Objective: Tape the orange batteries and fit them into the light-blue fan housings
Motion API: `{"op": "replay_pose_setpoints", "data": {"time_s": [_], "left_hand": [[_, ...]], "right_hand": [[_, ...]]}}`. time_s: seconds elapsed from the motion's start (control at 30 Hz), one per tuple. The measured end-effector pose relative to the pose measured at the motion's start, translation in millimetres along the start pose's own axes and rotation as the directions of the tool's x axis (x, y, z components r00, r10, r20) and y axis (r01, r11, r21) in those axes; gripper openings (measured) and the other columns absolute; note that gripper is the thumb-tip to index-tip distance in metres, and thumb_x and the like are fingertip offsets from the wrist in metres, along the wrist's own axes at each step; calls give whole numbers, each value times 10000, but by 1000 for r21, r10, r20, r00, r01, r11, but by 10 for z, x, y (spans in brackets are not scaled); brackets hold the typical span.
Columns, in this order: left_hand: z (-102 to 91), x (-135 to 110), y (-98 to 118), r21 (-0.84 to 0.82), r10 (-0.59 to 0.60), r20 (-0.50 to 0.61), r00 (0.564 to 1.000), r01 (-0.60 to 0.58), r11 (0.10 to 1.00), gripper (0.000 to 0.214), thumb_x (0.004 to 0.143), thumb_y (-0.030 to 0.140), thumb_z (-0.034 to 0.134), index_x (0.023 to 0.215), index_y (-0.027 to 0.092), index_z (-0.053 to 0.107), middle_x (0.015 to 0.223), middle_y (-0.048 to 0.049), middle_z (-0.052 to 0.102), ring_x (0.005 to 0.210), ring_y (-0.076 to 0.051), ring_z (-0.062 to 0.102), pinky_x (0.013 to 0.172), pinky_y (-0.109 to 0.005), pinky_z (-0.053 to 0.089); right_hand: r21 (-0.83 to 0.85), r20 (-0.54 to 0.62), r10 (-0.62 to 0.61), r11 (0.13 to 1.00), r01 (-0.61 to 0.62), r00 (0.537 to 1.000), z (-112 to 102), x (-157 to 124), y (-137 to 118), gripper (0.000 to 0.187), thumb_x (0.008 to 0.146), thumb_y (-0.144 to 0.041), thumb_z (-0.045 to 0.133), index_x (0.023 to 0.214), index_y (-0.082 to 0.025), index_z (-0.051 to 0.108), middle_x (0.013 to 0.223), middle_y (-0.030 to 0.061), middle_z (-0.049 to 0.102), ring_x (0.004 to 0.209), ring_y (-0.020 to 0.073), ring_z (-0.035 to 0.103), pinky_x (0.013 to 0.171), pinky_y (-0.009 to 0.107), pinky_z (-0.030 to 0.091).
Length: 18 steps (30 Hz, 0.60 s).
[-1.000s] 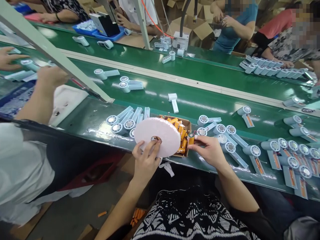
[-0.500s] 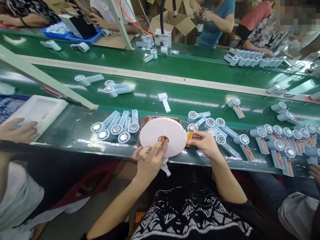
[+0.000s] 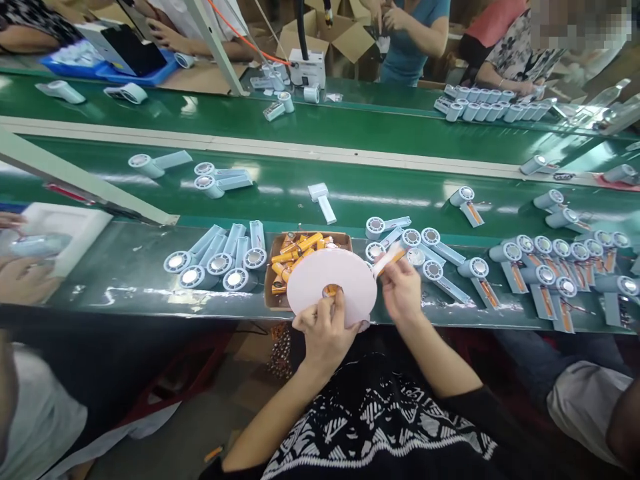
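Note:
A wide white roll of tape (image 3: 357,280) is gripped by my left hand (image 3: 325,333), whose fingers reach into its centre hole. An orange cylindrical battery (image 3: 396,255) is pinched in my right hand (image 3: 401,287), just right of the roll. A white strip (image 3: 384,260) lies along the battery and reaches toward the roll's edge. Partly behind the roll sits a cardboard box (image 3: 269,293) heaped with orange batteries (image 3: 300,248).
Pale blue fan housings (image 3: 220,262) cluster left of the box, with more housings (image 3: 433,269) to the right. The green conveyor belt (image 3: 270,207) carries scattered housings. A slanted metal post (image 3: 100,180) stands at left. Co-workers' hands (image 3: 30,280) show at left.
The roll has moved down and slightly right, uncovering the batteries in the box. My right hand has tilted the battery, and a white strip now shows against it.

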<state>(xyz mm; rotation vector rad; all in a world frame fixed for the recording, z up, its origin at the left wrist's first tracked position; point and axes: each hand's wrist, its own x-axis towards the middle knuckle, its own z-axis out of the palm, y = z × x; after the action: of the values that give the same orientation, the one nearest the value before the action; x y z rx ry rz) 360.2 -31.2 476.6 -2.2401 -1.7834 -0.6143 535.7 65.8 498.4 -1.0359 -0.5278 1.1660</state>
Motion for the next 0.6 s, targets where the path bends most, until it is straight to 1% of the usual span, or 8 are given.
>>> {"op": "replay_pose_setpoints", "data": {"time_s": [0.07,0.13,0.2,0.27,0.33,0.4,0.5,0.6], "left_hand": [[-103,5,-145,10,52,109,993,-53,999,658,905,536,726,1433,156,629,1116,-171,692,976,-330,501,869,-501,382],[-259,98,-429,45,80,245,966,-94,995,704,858,519,785,1437,153,619,1181,-187,689,1025,-361,527,865,-504,403],[-409,268,-682,69,102,315,943,-130,989,726,825,560,814,1402,158,636,1233,-194,684,1087,-395,534,865,-507,423],[-478,477,-713,30,170,271,947,-185,982,660,852,599,787,1329,156,675,1230,-189,692,1116,-398,536,881,-510,435],[-414,688,-433,-90,302,182,936,-290,953,469,947,539,714,1213,153,719,1152,-161,714,1079,-345,561,891,-477,447],[-211,876,99,-242,477,147,867,-436,867,265,1034,398,626,1093,164,737,1076,-115,722,1020,-271,590,880,-418,450],[245,1086,1007,-350,688,199,698,-605,715,190,1057,288,576,1044,175,729,1154,-105,712,1087,-253,608,894,-401,436],[685,1192,1615,-346,728,249,639,-643,683,194,1050,256,570,1108,160,728,1390,-132,646,1274,-310,553,979,-449,419]], "right_hand": [[-114,-54,-297,950,290,953,-249,348,-412,392,858,-564,728,1070,-235,707,1053,77,736,1025,222,738,909,363,640],[-263,-106,-575,803,535,811,-624,622,-801,429,971,-585,546,1209,-249,667,1123,92,707,1123,236,717,951,396,624],[-313,-146,-673,726,612,725,-1045,687,-995,447,897,-487,698,1293,-296,619,1113,55,704,1082,225,730,916,386,632],[-351,-175,-650,743,570,740,-1420,555,-951,583,727,-367,865,1255,-290,630,1004,18,727,944,230,757,813,385,655],[-428,-196,-575,779,458,794,-1701,341,-759,599,609,-313,923,1145,-240,665,884,7,749,804,248,764,725,410,666],[-511,-214,-520,781,359,827,-1894,161,-555,535,598,-339,921,1058,-205,682,831,25,772,732,267,765,720,455,672],[-576,-226,-529,749,326,818,-2102,50,-385,462,651,-387,899,1021,-190,704,783,34,783,683,269,766,752,477,680],[-631,-198,-565,699,337,801,-2308,62,-338,438,688,-400,899,1034,-184,740,807,45,799,712,278,782,774,467,685]]}}
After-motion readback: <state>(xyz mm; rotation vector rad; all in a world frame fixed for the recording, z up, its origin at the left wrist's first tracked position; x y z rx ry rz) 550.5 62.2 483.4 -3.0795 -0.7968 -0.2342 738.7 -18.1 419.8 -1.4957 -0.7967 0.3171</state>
